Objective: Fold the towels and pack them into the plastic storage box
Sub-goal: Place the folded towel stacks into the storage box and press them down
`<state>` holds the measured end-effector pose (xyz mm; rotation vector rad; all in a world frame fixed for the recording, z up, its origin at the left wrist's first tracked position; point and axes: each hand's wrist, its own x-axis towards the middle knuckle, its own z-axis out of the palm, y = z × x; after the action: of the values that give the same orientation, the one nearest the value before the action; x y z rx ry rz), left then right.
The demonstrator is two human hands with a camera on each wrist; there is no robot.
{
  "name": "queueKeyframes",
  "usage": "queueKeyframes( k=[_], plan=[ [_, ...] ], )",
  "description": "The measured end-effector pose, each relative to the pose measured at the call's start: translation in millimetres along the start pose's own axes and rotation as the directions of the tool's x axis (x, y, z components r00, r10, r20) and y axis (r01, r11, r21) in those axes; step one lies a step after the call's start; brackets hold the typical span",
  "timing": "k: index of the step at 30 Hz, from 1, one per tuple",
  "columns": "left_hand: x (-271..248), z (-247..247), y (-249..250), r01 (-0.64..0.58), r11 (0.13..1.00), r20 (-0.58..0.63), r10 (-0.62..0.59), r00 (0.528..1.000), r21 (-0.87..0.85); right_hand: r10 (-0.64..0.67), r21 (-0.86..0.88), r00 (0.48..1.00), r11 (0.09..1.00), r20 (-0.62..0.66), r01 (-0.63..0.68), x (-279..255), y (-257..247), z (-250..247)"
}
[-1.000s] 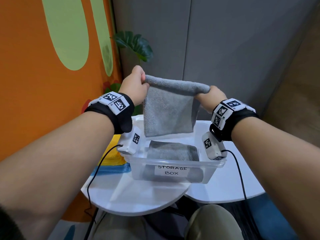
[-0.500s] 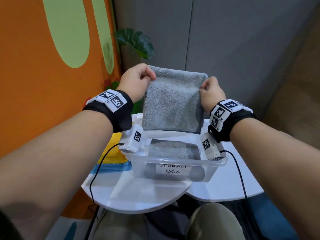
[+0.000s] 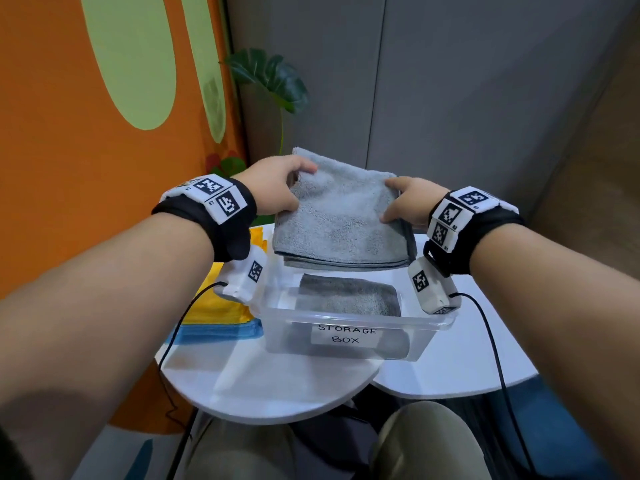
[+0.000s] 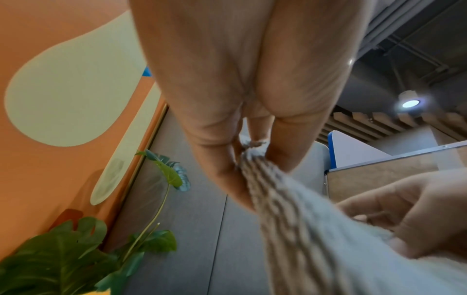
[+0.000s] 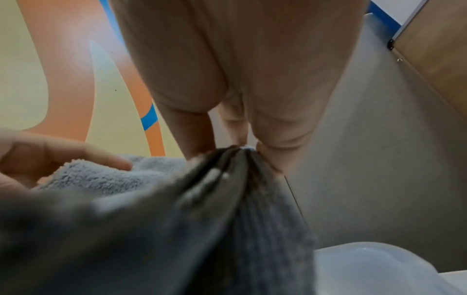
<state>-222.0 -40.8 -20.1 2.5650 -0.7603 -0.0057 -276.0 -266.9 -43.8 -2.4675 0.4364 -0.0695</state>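
Both hands pinch fluffy grey folded towel (image 3: 341, 216) above clear plastic storage box (image 3: 349, 336).

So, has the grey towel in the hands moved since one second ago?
Yes. The grey towel, then hanging upright, now lies flatter and lower, closer to the storage box rim beneath it.

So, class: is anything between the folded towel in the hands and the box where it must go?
Nothing visible blocks it. Left hand and right hand hold the folded towel in the air above the open box. No lid shows. A darker towel already lies inside; the new one would land on it.
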Motion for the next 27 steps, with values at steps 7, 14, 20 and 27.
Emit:
queueKeyframes(
  k=[7, 14, 20, 27],
  plan=[
    [-3, 11, 2, 0.099, 0.992, 0.224, -0.08, 0.971, -0.073, 0.071, -0.091, 0.984, 0.994, 0.163, -0.056, 8, 8, 7],
    [8, 34, 12, 0.099, 0.986, 0.442, -0.148, 0.885, 0.131, 0.127, -0.289, 0.929, 0.957, 0.346, -0.024, 13, 17, 16],
    [18, 50, 19, -0.003, 0.943, 0.542, -0.19, 0.819, 0.334, 0.15, -0.265, 0.893, 0.964, 0.425, -0.036, 16, 20, 19],
    [20, 63, 18, -0.054, 0.905, 0.589, -0.228, 0.775, 0.422, 0.23, -0.433, 0.83, 0.901, 0.508, 0.015, 15, 13, 22]
  ],
)
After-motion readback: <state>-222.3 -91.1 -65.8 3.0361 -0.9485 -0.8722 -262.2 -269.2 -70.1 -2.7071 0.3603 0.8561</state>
